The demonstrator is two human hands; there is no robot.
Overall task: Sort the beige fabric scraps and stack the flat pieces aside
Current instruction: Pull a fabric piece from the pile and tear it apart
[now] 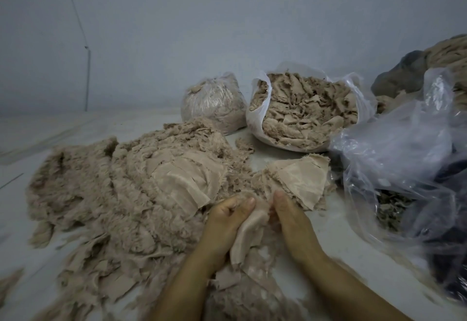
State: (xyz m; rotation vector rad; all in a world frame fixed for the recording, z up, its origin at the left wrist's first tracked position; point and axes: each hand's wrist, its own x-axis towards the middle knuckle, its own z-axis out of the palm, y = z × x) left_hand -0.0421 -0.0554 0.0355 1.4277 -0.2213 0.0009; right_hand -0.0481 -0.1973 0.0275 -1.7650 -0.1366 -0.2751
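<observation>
We hold one beige woven fabric scrap [249, 234] between both hands, low in the middle of the view. The left hand [227, 222] curls round its left edge, and the right hand [288, 219] pinches the right edge, its fingers partly hidden in cloth. We should pull it taut and check for flatness. Flat ones go on the small stack of flat beige pieces [295, 181] just beyond our fingers; the fluffy beige scrap heap [121, 189] lies to their left.

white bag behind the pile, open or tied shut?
Open. The white bag's mouth gapes toward the camera, with beige scraps filling it to the rim.
</observation>
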